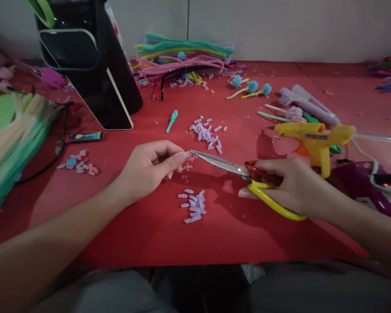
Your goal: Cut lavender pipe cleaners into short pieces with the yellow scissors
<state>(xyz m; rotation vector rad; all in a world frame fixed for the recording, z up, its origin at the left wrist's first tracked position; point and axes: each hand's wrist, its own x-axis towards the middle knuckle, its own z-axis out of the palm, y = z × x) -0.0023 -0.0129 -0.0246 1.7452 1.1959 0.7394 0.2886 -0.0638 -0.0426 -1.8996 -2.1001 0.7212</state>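
My left hand (150, 171) is closed in a pinch, thumb against forefinger. A tiny lilac piece of pipe cleaner (188, 152) peeks out at its fingertips, mostly hidden. My right hand (296, 187) grips the scissors (219, 162), which have red and yellow handles. Their blades lie nearly together, tips right at the lilac piece. Lilac trimmings (186, 167) are scattered beneath. One heap of short lilac pieces (204, 131) lies beyond my hands, and another lilac heap (195, 204) lies nearer to me.
A yellow glue gun (316, 134) stands right, beyond my right hand. A tall black container (94, 87) rises back left. Pipe cleaners (182, 48) are bundled at the back; blue pompom-like heads (252, 86) on stems lie back right. A turquoise stick (172, 121) rests on the red tabletop (143, 243).
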